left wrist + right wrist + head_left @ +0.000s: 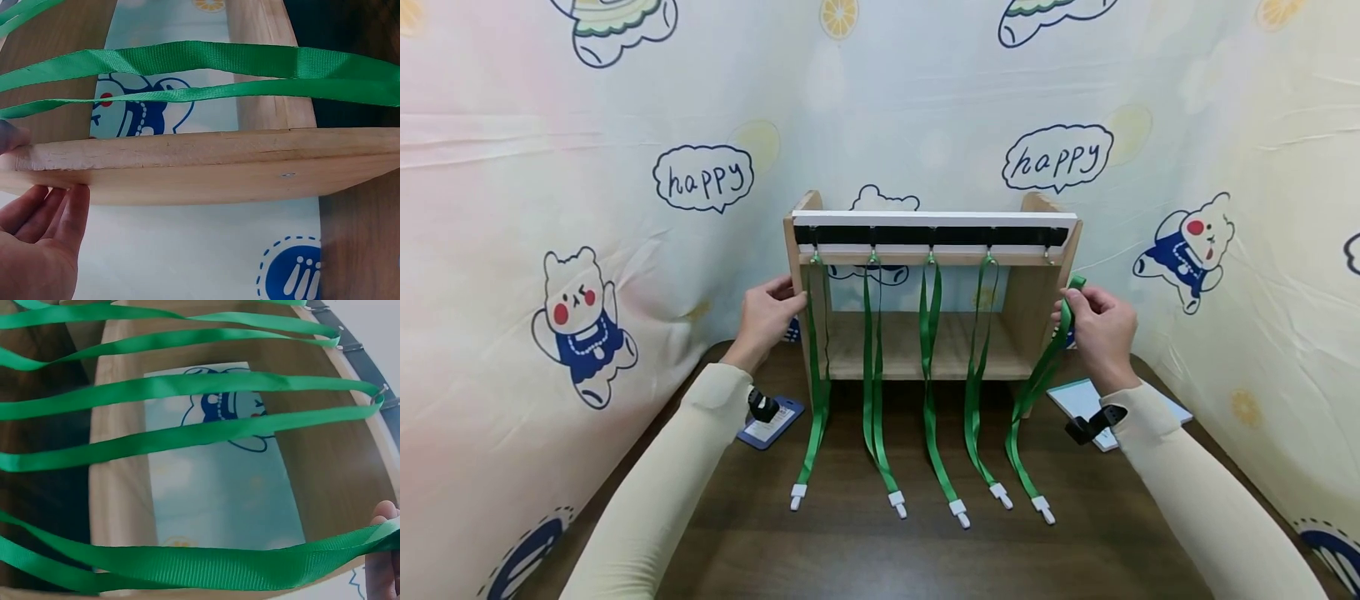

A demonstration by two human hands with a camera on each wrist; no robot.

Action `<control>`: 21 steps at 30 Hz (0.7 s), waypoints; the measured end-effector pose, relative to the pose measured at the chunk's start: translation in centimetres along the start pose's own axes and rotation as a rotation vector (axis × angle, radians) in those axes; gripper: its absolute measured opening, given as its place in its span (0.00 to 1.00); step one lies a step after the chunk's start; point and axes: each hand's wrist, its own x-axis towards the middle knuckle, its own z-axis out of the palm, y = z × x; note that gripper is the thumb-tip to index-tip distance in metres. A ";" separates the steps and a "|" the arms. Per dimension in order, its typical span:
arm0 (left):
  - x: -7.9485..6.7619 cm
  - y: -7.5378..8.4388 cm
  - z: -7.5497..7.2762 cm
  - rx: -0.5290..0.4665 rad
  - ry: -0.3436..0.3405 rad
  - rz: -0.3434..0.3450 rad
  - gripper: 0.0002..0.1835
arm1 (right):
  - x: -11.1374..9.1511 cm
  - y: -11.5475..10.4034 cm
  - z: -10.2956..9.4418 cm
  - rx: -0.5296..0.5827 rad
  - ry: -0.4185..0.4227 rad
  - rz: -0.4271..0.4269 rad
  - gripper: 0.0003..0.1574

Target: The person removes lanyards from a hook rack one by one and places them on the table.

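Observation:
A wooden rack (925, 346) stands on the table, with a black strip of small metal hooks (925, 236) along its upper front. Green lanyards (928, 350) with white clips hang from several of these hooks; the rightmost hook (1047, 250) carries none. My left hand (765, 321) grips the rack's left side panel (187, 153), thumb in front and fingers behind. Beside the right panel, my right hand (1101, 329) pinches the upper loop of another green lanyard (1037, 375). Its white clip (1042, 510) dangles low. In the right wrist view only fingertips (386, 512) show at the edge.
A blue badge holder (772, 422) lies on the table by my left forearm. To the right, a light-blue and white flat item (1078, 402) lies partly under my right wrist. A patterned curtain (880, 100) surrounds the brown table (880, 558).

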 end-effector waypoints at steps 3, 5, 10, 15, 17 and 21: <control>0.1 0.2 -0.1 0.000 -0.001 0.000 0.30 | -0.1 0.7 -0.4 -0.017 0.002 0.003 0.25; 0.1 0.3 -0.2 0.003 0.000 -0.003 0.30 | -0.2 1.2 -0.6 -0.004 0.003 0.018 0.24; 0.3 0.4 -0.2 0.005 0.002 -0.008 0.30 | -0.5 2.4 -1.3 0.001 0.004 0.056 0.26; 0.2 0.3 -0.1 0.017 -0.005 -0.013 0.30 | -1.5 3.3 -2.0 -0.096 -0.015 0.022 0.27; 0.1 0.2 -0.1 0.019 -0.004 -0.013 0.30 | -2.1 3.6 -2.3 -0.124 -0.025 0.000 0.27; 0.1 0.2 0.0 0.018 -0.002 -0.013 0.30 | -2.9 4.1 -2.9 -0.156 -0.045 -0.025 0.27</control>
